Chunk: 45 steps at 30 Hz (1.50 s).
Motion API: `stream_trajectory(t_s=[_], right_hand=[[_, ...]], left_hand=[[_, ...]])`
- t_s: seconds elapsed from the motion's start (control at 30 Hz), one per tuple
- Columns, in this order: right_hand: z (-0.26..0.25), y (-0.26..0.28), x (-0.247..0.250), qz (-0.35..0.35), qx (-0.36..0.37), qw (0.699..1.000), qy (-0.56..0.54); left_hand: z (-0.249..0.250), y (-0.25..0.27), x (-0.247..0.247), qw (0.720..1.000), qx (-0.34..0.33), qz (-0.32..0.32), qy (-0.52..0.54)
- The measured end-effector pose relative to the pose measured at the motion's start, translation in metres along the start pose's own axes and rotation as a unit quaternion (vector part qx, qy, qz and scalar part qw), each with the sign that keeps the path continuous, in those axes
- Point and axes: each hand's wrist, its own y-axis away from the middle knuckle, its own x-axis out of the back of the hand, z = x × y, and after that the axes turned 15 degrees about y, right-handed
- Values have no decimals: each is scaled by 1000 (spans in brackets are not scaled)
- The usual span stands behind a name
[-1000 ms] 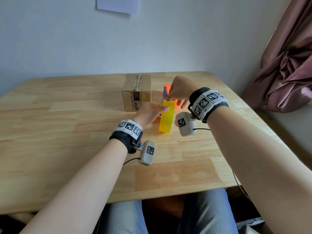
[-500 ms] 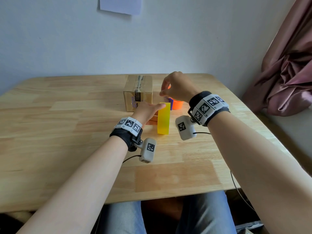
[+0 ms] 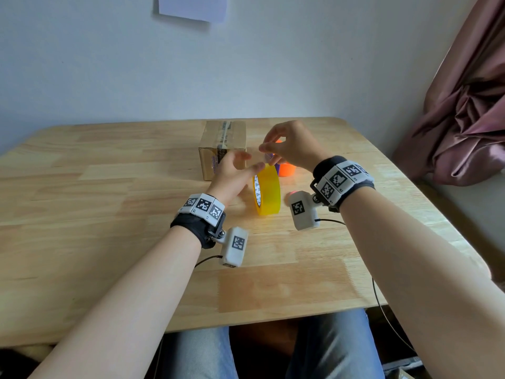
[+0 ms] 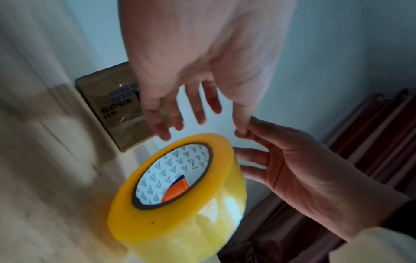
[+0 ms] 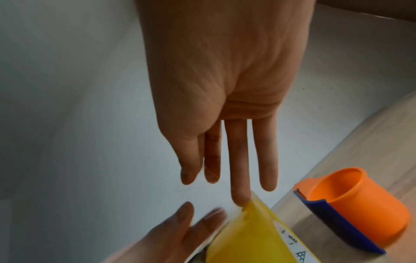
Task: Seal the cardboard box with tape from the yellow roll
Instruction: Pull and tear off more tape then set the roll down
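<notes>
The yellow tape roll (image 3: 269, 192) stands on its edge on the wooden table (image 3: 109, 214), its white printed core (image 4: 173, 170) facing left. Behind it to the left stands the cardboard box (image 3: 222, 149), with old tape along its top seam. My left hand (image 3: 235, 170) hovers at the roll's upper left, fingers (image 4: 198, 110) spread and blurred, holding nothing. My right hand (image 3: 284, 149) hangs over the roll's top. Its fingers (image 5: 238, 160) are straight, and the middle fingertip touches the roll's top rim (image 5: 254, 206).
An orange tape cutter with a blue blade (image 3: 286, 169) lies just behind the roll, under my right hand. A pink curtain (image 3: 464, 119) hangs past the table's right edge. A wall runs along the table's far edge.
My right hand has let go of the roll's top and risen above it. My left hand has come off the roll's side and spread its fingers. The roll now stands alone, its core showing.
</notes>
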Motion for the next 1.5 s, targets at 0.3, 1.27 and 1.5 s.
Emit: stream_trajectory(t_s=[0.3,1.27,1.5], right_hand=[[2,5,5,-20,-19,999,-38],[1,15,8,-44,-61,994,-76],[17,15,3,30,-22,996,-76]], left_hand=[[2,-3,-7,994,-97,-5,50],[21,7,-12,997,-66,-30,-18],[20,3,-10,999,-41,-21,11]])
